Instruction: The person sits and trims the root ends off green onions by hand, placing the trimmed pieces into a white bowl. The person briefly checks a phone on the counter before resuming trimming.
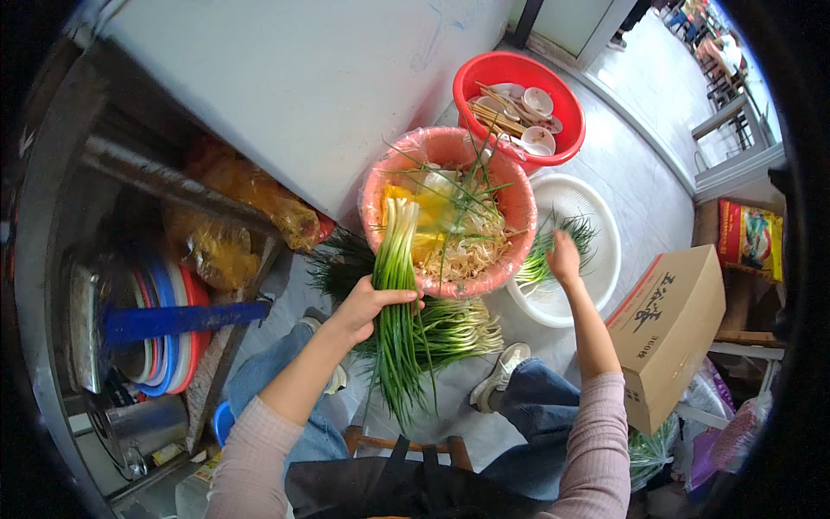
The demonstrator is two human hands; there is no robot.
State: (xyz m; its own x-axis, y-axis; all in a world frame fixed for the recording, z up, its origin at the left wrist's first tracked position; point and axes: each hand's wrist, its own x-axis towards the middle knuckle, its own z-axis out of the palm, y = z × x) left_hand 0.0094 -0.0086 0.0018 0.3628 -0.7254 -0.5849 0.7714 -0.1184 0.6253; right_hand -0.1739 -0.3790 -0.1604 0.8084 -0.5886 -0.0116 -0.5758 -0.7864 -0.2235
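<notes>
My left hand point(370, 310) is closed around a bunch of scallions point(396, 277), white ends up and green tops hanging down. The bunch overlaps the near left rim of a pink, plastic-lined basin point(520, 192) holding roots, trimmings and yellow plastic. Over a round white colander point(609, 259) is my right hand point(564, 257), beside or touching a smaller lot of scallions point(538, 259); blur hides how its fingers are set. A large pile of scallions point(462, 327) lies on the floor below the pink basin, between my feet.
Behind the pink basin stands a red basin point(572, 104) with bowls and chopsticks. A cardboard box point(670, 333) is at right, near a red-and-yellow packet point(750, 238). To the left, a shelf holds stacked basins point(169, 329). A white cabinet-like panel point(303, 86) stands behind. Part of a wooden stool point(406, 443) shows beneath me.
</notes>
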